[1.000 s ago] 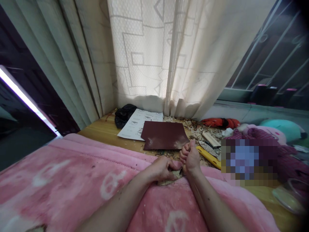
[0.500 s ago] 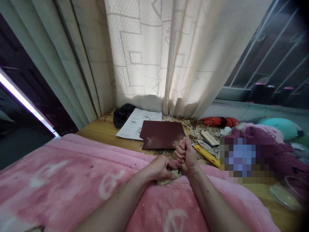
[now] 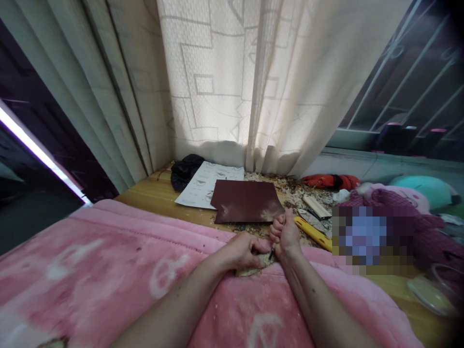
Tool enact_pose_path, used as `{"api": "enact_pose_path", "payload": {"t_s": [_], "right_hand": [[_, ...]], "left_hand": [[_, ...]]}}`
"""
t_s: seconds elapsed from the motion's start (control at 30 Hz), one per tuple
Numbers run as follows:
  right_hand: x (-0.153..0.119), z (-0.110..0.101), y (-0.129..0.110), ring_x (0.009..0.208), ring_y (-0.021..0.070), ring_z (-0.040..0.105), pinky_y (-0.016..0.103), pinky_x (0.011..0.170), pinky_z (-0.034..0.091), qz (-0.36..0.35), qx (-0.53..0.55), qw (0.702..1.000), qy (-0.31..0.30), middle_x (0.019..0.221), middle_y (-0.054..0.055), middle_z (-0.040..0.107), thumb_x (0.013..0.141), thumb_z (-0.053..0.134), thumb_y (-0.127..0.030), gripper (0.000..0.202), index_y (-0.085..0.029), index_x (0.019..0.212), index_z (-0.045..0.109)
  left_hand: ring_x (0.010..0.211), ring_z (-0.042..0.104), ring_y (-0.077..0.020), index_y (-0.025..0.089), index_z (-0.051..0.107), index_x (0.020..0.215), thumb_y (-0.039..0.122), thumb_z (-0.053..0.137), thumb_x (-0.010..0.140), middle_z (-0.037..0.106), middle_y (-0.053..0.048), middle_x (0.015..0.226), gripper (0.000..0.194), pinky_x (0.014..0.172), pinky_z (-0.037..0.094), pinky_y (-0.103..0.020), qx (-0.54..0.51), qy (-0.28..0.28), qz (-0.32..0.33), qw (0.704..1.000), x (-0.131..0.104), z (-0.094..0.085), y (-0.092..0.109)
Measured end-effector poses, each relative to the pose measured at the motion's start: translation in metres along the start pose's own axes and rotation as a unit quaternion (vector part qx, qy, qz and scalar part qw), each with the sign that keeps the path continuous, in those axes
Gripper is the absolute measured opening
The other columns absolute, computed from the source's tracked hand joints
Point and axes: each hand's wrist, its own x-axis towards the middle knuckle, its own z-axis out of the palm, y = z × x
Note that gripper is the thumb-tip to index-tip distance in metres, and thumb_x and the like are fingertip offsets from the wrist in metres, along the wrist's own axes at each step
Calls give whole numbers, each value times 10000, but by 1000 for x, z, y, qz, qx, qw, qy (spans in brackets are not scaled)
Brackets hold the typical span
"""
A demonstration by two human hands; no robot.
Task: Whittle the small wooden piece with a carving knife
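My right hand (image 3: 287, 238) is closed in a fist, thumb on top, around a slim tool (image 3: 271, 254) with a dark tip. Most of the tool's handle is hidden in the fist, so its exact kind does not show. Beside it, my left hand (image 3: 242, 251) is closed on a pale, speckled, rough piece (image 3: 248, 272) and holds it down on the pink blanket (image 3: 170, 290). The dark tip is at the right edge of this piece, close to my left fingers. Whether it cuts in cannot be made out.
Beyond the hands lie a dark red board (image 3: 248, 200), white printed paper (image 3: 195, 188) and a black bag (image 3: 184, 171). Shavings (image 3: 290, 186) litter the wooden surface. To the right are a yellow-handled tool (image 3: 312, 234), a cream-coloured bar (image 3: 316, 207) and a clear round container (image 3: 431, 295).
My right fist has moved a little to the right, away from my left fingers, with the tool still in it. My left hand and the speckled piece have barely moved.
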Motion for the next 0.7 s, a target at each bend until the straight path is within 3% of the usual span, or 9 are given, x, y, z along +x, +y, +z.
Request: {"api": "enact_pose_path", "payload": {"t_s": [0.07, 0.13, 0.33, 0.43, 0.57, 0.7], "right_hand": [[0, -1, 1, 300, 40, 77, 137, 246, 83, -12, 0, 1000, 16, 373, -110, 161, 750, 395, -590, 465, -201, 544, 246], [0, -2, 0, 306, 41, 69, 137, 246, 84, -1, 7, 1000, -8, 377, -111, 159, 745, 404, -592, 463, -201, 547, 253], [-3, 0, -6, 330, 38, 34, 129, 254, 72, 88, 46, 977, -190, 395, -107, 138, 759, 450, -530, 438, -194, 540, 275], [-4, -1, -9, 331, 37, 28, 130, 253, 76, 116, 65, 962, -239, 397, -103, 135, 771, 447, -510, 435, -193, 534, 266], [-3, -4, -8, 330, 35, 36, 127, 254, 79, 120, 77, 961, -238, 401, -103, 140, 765, 458, -509, 439, -193, 537, 255], [1, -5, -4, 323, 33, 52, 124, 256, 80, 90, 71, 979, -167, 395, -108, 151, 749, 474, -525, 440, -194, 548, 264]], "left_hand": [[631, 401, -94, 124, 641, 712, 191, 619, 605, 459, 42, 632, 129, 547, 264, -172, -9, -2, 4, 1000, 0, 0, 0], [619, 390, -87, 119, 632, 686, 171, 620, 596, 439, 46, 619, 106, 537, 255, -171, -6, -1, 6, 1000, 1, 0, 0], [612, 370, -83, 110, 553, 579, 144, 607, 588, 407, 47, 593, 64, 542, 251, -179, 1, 1, 21, 1000, 1, -1, 2], [605, 350, -82, 113, 487, 531, 161, 601, 598, 372, 47, 574, 141, 536, 240, -186, -1, -3, 28, 1000, 0, -1, 3], [598, 325, -79, 117, 431, 504, 162, 597, 595, 327, 47, 566, 195, 523, 222, -192, -10, -7, 32, 999, 1, -1, 3], [582, 313, -75, 118, 460, 523, 150, 589, 596, 323, 48, 559, 152, 512, 207, -195, 2, -8, 26, 1000, 1, -1, 3]]}}
